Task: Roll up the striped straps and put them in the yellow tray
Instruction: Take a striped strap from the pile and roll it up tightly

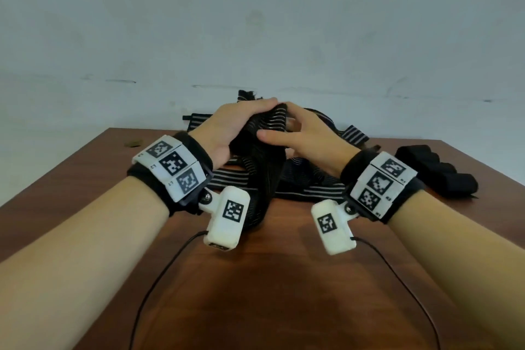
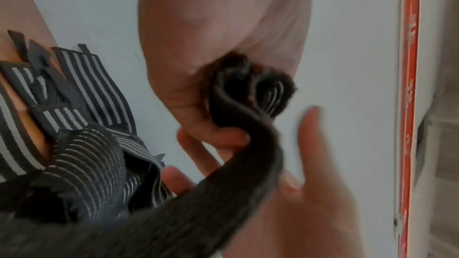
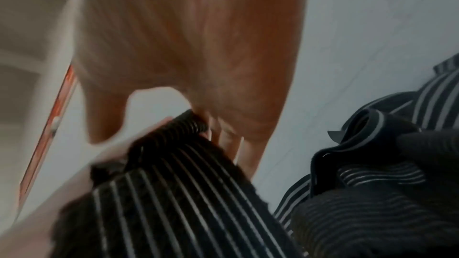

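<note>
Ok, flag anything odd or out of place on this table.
The loose straps lie in a tangled heap at the table's far end, crossing one another. The strap held by the left hand and right hand is coiled loosely and unevenly. No yellow tray is in view.

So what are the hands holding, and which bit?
A striped strap, by its rolled-up end: the left hand grips the roll, the right hand pinches the strap just beside it. The rest hangs to the table.
</note>
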The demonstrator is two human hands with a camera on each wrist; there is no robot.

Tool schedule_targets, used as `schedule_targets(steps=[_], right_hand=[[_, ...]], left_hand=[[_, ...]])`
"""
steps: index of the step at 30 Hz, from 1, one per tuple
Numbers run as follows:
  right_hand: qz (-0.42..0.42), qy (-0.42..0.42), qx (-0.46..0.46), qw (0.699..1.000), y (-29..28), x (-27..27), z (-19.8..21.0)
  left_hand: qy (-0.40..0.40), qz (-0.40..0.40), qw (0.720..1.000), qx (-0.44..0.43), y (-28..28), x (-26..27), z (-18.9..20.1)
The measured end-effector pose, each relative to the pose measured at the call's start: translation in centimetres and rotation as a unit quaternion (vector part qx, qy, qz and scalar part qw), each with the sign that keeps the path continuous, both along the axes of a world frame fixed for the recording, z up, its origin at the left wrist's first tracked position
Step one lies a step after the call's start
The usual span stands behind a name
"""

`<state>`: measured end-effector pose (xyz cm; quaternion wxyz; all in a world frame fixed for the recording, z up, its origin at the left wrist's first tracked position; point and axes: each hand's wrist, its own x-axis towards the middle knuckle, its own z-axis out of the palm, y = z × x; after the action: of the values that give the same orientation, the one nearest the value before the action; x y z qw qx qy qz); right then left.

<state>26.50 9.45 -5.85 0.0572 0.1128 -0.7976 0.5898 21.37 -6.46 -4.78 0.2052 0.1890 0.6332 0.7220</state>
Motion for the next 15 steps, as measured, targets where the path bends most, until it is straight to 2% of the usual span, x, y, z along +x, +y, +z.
schedule_targets(steps=[3, 8, 12, 15], right_hand=[[-0.072, 0.034, 0.034, 0.996, 0.6, -0.1, -0.6], [-0.153, 0.011, -0.04, 0.987, 1.6, 0.1, 0.3], [-0.157, -0.006, -0.026, 0.987, 1.9, 0.7, 0.6], [-0.122, -0.015, -0.06, 0.991, 1.7, 1.0, 0.3]], left_hand=[[0.023, 0.029, 0.999, -0.028, 0.2, 0.1, 0.0], [0.029, 0.105, 0.994, 0.001, -1.3, -0.3, -0.4], [0.046, 0.149, 0.988, -0.009, -2.5, -0.5, -0.6], [0.023, 0.162, 0.985, 0.047, -2.4, -0.2, -0.9]])
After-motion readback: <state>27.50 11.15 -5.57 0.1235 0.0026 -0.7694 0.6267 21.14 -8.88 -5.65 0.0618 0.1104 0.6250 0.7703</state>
